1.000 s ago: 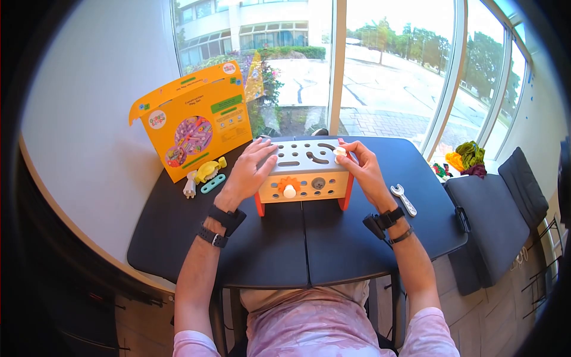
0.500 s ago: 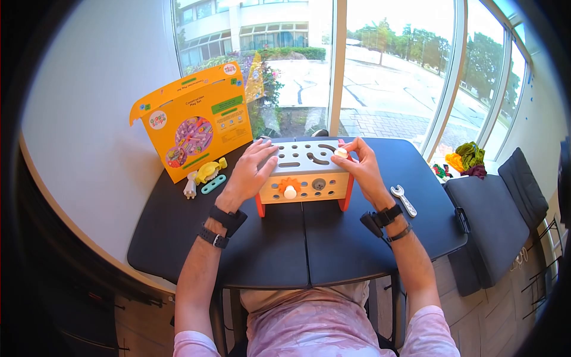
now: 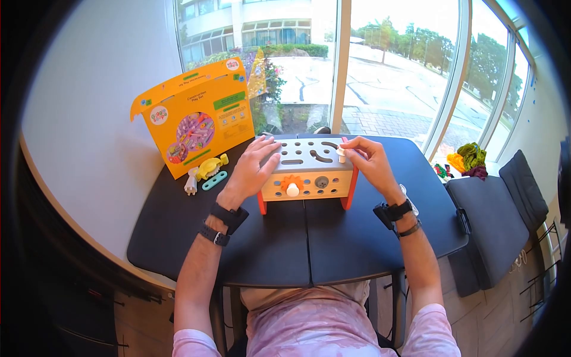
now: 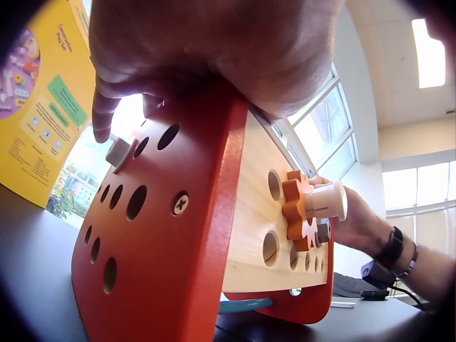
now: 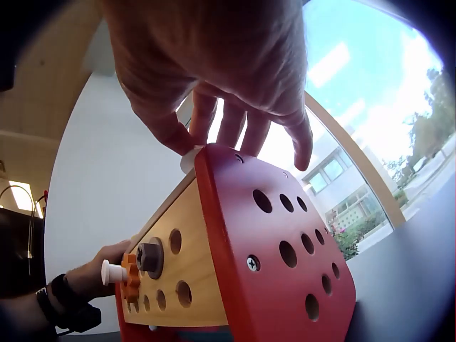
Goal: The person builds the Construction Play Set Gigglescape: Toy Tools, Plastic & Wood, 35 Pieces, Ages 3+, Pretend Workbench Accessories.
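A toy workbench with a grey top [image 3: 293, 168], wooden front and red end panels [image 4: 167, 214] stands on the black table. My left hand [image 3: 247, 171] lies over its left top edge, fingers extended. At the top's right end, my right hand [image 3: 372, 168] holds a white peg [image 3: 341, 154] between thumb and fingers; in the right wrist view the peg [image 5: 189, 159] is partly hidden behind the red panel [image 5: 274, 235]. On the wooden front are an orange gear [image 4: 296, 210] with a white peg [image 4: 329, 201] through it and a grey nut-shaped piece [image 5: 150, 257].
A yellow box [image 3: 196, 119] stands at the table's back left, with yellow and white toy pieces [image 3: 208, 168] and a teal strip [image 3: 215, 181] beside it. A white wrench [image 3: 411, 199] lies right, partly behind the right wrist. Grey chairs [image 3: 491, 199] stand beyond.
My right hand and wrist have shifted right and turned, with more of the white peg showing and the wrench now partly covered. My left hand remains on the workbench. The head view has shifted slightly.
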Demonstrator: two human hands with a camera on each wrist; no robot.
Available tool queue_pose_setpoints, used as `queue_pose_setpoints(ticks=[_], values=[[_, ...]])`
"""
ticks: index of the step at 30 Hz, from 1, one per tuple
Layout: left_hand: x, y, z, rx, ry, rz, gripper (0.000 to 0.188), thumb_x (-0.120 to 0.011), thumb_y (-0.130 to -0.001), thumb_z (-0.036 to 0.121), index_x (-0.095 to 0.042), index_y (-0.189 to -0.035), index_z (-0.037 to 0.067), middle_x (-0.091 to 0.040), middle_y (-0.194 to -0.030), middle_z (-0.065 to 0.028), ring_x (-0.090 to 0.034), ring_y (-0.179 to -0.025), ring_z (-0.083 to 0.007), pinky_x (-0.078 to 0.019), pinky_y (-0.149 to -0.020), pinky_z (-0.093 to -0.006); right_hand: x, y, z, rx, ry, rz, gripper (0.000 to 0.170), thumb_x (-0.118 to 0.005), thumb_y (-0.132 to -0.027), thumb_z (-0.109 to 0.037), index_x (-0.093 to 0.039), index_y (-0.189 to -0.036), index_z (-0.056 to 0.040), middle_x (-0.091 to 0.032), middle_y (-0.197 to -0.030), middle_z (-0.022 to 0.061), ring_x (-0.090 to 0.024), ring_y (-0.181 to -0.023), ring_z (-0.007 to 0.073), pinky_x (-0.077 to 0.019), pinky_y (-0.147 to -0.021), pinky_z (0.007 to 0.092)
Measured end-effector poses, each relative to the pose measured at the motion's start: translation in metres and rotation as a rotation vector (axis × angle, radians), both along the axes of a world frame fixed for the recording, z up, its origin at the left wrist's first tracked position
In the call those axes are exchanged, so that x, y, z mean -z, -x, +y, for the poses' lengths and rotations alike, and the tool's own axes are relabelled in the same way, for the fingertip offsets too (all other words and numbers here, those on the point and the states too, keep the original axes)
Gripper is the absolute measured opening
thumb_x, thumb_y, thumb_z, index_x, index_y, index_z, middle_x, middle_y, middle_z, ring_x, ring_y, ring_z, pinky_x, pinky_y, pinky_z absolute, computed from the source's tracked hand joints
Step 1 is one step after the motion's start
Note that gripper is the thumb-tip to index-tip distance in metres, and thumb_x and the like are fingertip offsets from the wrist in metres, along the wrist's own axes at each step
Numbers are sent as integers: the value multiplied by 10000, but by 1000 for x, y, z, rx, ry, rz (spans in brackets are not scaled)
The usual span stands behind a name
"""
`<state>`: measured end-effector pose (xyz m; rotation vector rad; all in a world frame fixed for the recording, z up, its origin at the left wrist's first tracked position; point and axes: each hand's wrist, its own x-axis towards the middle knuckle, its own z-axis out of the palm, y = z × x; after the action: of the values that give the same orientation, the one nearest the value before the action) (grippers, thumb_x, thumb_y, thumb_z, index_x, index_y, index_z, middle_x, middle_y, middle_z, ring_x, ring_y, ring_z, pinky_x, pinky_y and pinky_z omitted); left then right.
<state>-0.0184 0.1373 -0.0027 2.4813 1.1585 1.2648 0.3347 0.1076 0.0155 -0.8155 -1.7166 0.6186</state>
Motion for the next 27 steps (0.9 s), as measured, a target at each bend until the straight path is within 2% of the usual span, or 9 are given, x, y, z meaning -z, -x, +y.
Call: queue_pose_setpoints(ticks=[6,15,18,24,27], values=[[1,1,1,-7,-1,17,449,-636,-1114,281,-717,-1472,23,-603,-1631,-232,-448,-1612,-397,-347,-1327,-477,-7,5,-5,48,-12,-62,158,-823,-1017,-186,-778,-1049,-38,-796,-1092,66,-721,-1128,166,-510,-1153,419],[1,0,0,0,-1,9,452,-634,-1114,281,-716,-1471,15,-603,-1628,-242,-442,-1615,-400,-342,-1328,-478,-4,5,1,93,-70,-69,268,-894,-953,-178,-673,-878,-47,-723,-1019,35,-685,-1038,130,-537,-1031,382],[0,0,0,-3,4,5,452,-635,-1113,280,-717,-1470,16,-603,-1629,-240,-441,-1616,-398,-342,-1329,-477,-5,8,1,40,-79,-39,268,-905,-943,-182,-683,-886,-43,-734,-996,41,-686,-997,136,-540,-1004,367],[1,0,0,-2,8,-1,451,-639,-1111,277,-717,-1470,16,-601,-1633,-236,-439,-1618,-395,-338,-1333,-474,-5,6,1,110,-160,-71,199,-848,-981,-192,-722,-940,-44,-769,-951,45,-706,-926,147,-532,-982,358],[1,0,0,-6,11,0,448,-638,-1112,275,-717,-1468,14,-601,-1632,-236,-437,-1620,-395,-336,-1334,-472,-10,8,-4,132,-89,-113,184,-822,-997,-197,-721,-950,-51,-760,-958,27,-699,-946,135,-528,-968,360]])
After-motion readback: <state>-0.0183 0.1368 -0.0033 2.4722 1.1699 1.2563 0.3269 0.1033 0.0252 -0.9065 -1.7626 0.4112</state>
